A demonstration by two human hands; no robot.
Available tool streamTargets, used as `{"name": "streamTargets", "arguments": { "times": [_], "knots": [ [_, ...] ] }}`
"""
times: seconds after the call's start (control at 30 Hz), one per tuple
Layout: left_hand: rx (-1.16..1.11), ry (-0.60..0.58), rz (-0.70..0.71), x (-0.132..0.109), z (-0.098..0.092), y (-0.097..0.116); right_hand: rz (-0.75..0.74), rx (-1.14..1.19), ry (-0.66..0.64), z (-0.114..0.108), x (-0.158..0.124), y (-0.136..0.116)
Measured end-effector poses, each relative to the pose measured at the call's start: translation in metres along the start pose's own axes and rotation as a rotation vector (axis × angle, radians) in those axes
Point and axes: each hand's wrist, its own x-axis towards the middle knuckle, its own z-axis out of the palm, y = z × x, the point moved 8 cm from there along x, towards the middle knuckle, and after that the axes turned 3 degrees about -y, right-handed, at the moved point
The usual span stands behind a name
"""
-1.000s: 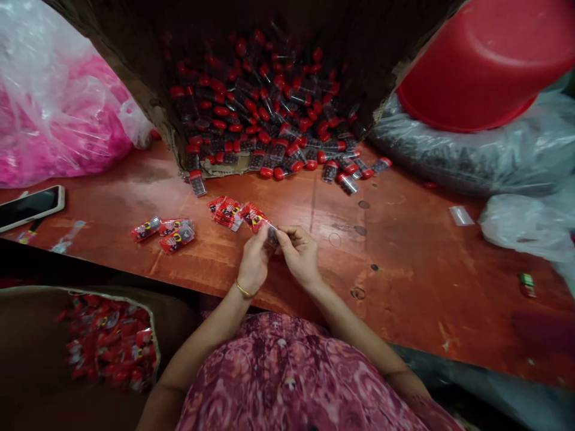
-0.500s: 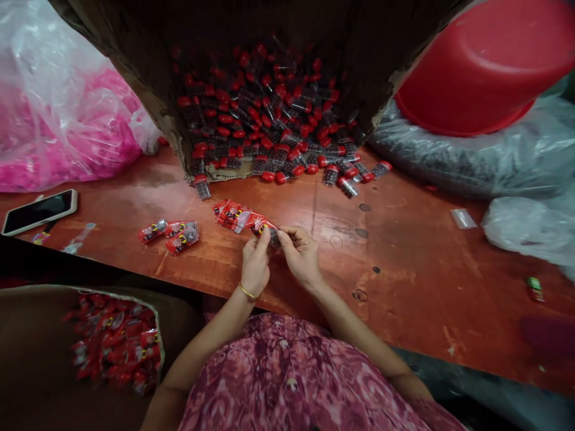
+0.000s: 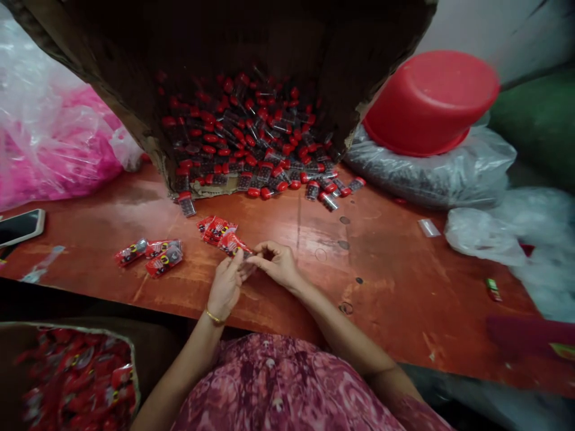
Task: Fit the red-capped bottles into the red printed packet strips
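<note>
Nearest, at lower left, sat a box of red packets (image 3: 76, 383). Above the table's (image 3: 395, 287) near edge, the left hand (image 3: 226, 286) and right hand (image 3: 276, 263) met fingertip to fingertip, both pinching the end of a red sleeve (image 3: 233, 243) from a small stack. Three filled packets (image 3: 150, 256) lay left of them. Beyond, red-capped vials (image 3: 251, 143) spilled from a tipped cardboard box (image 3: 135, 90), nothing blocking the way. A red basin (image 3: 431, 102) sat on a plastic bag farther right.
</note>
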Motion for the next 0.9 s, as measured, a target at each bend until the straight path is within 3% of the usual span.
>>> {"name": "streamTargets", "arguments": {
  "times": [0.07,0.13,0.23,0.3,0.4,0.53,0.6,0.7,0.77,0.83,0.9],
  "knots": [
    [-0.029,0.136,0.045,0.002,-0.026,0.018,-0.088,-0.3,0.004,-0.018,0.019,-0.008],
    [-0.073,0.299,0.11,0.002,-0.055,0.041,-0.115,-0.643,0.125,-0.052,0.046,-0.011],
    [-0.118,0.47,0.184,-0.001,-0.084,0.074,0.029,-0.979,0.319,-0.106,0.088,0.004],
    [-0.104,0.496,0.166,-0.001,-0.09,0.087,0.119,-1.095,0.348,-0.127,0.105,0.019],
    [-0.004,0.419,0.02,-0.001,-0.087,0.083,0.071,-1.185,0.239,-0.124,0.106,0.034],
    [0.258,0.337,-0.119,-0.004,-0.08,0.06,-0.121,-1.232,0.083,-0.099,0.066,0.034],
    [0.553,0.384,-0.002,-0.003,-0.078,0.065,-0.209,-1.248,0.044,-0.089,0.041,0.029],
    [1.076,0.492,0.476,-0.005,-0.05,0.097,-0.319,-1.259,0.036,-0.08,0.013,0.022],
    [1.331,0.469,0.736,-0.002,-0.024,0.108,-0.36,-1.256,0.056,-0.078,0.003,0.018],
    [1.511,0.411,0.79,0.013,-0.01,0.108,-0.381,-1.243,0.089,-0.079,-0.002,0.015],
    [1.609,0.359,0.727,0.03,-0.009,0.105,-0.395,-1.219,0.115,-0.08,-0.004,0.013]
  ]
}}
